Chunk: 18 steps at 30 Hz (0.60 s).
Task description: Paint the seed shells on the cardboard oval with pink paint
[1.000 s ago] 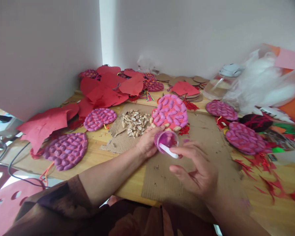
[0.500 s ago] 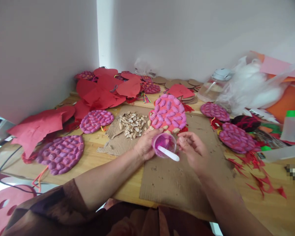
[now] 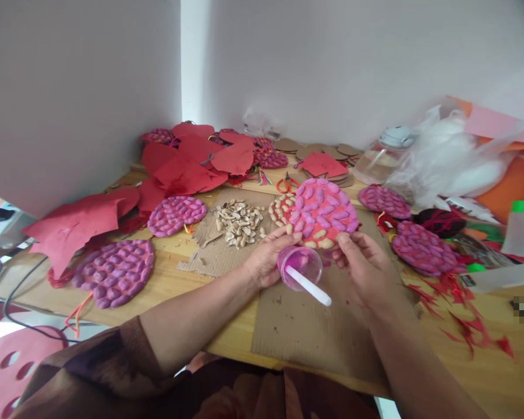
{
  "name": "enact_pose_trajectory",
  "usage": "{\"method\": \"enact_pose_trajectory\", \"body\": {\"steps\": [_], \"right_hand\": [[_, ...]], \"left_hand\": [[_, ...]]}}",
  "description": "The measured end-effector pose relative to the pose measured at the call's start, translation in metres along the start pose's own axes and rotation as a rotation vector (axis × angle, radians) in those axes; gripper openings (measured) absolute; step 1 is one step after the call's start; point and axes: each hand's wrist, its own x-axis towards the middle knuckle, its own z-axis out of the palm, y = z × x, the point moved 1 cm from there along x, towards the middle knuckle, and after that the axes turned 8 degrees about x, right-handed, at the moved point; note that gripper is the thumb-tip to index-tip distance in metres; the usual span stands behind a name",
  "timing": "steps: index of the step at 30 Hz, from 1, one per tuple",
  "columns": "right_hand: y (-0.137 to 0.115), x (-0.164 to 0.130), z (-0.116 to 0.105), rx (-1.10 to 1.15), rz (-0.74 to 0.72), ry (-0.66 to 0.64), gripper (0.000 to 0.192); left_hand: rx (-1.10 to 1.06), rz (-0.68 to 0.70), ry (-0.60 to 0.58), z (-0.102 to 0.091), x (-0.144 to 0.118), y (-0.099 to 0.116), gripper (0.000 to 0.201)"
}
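Note:
A clear plastic cup [image 3: 313, 269] with purple paint inside is held in my left hand [image 3: 266, 259]. A white-handled brush or stick [image 3: 308, 286] leans out of it toward me. That hand's thumb also touches the lower left edge of a red heart-shaped or round panel [image 3: 325, 205] studded with peanut shells. Most of its shells are painted pinkish purple; several along the lower edge are bare tan. My right hand [image 3: 364, 262] pinches the panel's lower right edge between thumb and fingers. Behind it lies another panel [image 3: 280, 208] with unpainted shells.
Loose peanut shells [image 3: 238, 222] are heaped on cardboard [image 3: 305, 331]. Orange-handled scissors [image 3: 287, 184] lie behind. Finished purple panels [image 3: 113, 270] and red paper pieces [image 3: 76, 227] are at left. To the right stand a green-capped bottle [image 3: 520, 227], red scraps [image 3: 471, 329] and plastic bags [image 3: 454, 157].
My right hand has closed on the panel's lower right edge. The panel has shifted right, uncovering the scissors and the unpainted panel behind. The cup sits slightly lower and farther right.

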Motion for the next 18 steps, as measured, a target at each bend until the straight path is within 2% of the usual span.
{"method": "enact_pose_trajectory", "body": {"steps": [5, 9, 14, 18], "right_hand": [[-0.001, 0.012, -0.015, -0.031, -0.091, -0.019, 0.044], [0.0, 0.013, -0.02, -0.025, -0.089, -0.019, 0.041], [-0.001, 0.01, -0.02, -0.015, -0.081, -0.016, 0.04], [-0.003, 0.013, -0.022, -0.01, -0.088, -0.043, 0.036]], "left_hand": [[0.011, 0.004, 0.028, -0.002, 0.0, 0.003, 0.011], [0.028, -0.025, 0.042, -0.003, -0.001, 0.003, 0.006], [0.046, -0.036, 0.055, -0.004, 0.001, 0.0, 0.012], [0.059, -0.043, 0.087, 0.001, -0.004, 0.002, 0.003]]}}
